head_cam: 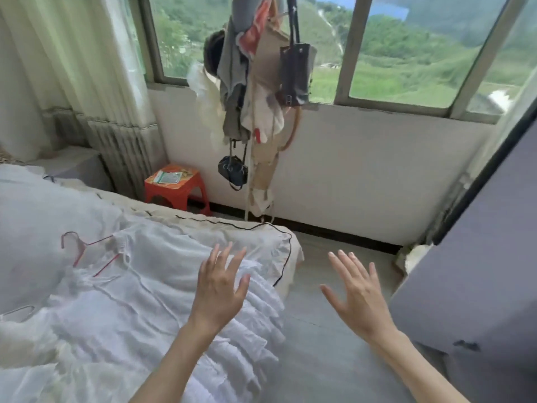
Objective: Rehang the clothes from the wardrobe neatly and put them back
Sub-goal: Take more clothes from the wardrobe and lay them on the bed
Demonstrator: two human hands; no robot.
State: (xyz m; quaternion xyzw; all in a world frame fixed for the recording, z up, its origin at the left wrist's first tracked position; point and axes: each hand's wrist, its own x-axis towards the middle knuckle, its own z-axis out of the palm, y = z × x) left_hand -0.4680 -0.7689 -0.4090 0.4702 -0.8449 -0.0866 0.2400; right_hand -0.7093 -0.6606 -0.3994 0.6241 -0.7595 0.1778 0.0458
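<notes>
A white ruffled dress (151, 301) lies spread on the bed (286, 248), with a red wire hanger (84, 251) in its neckline at the left. Another pale hanger (20, 312) shows at the far left among white cloth. My left hand (219, 289) hovers over the dress's ruffled hem, fingers spread and straight, holding nothing. My right hand (359, 295) is raised over the floor to the right of the bed, fingers also spread, empty. The grey wardrobe door (479, 271) stands at the right.
A coat stand (255, 97) loaded with clothes and bags stands by the window wall ahead. A red plastic stool (175, 187) sits left of it, beside a curtain (96, 82). Grey floor (319, 344) runs between bed and wardrobe.
</notes>
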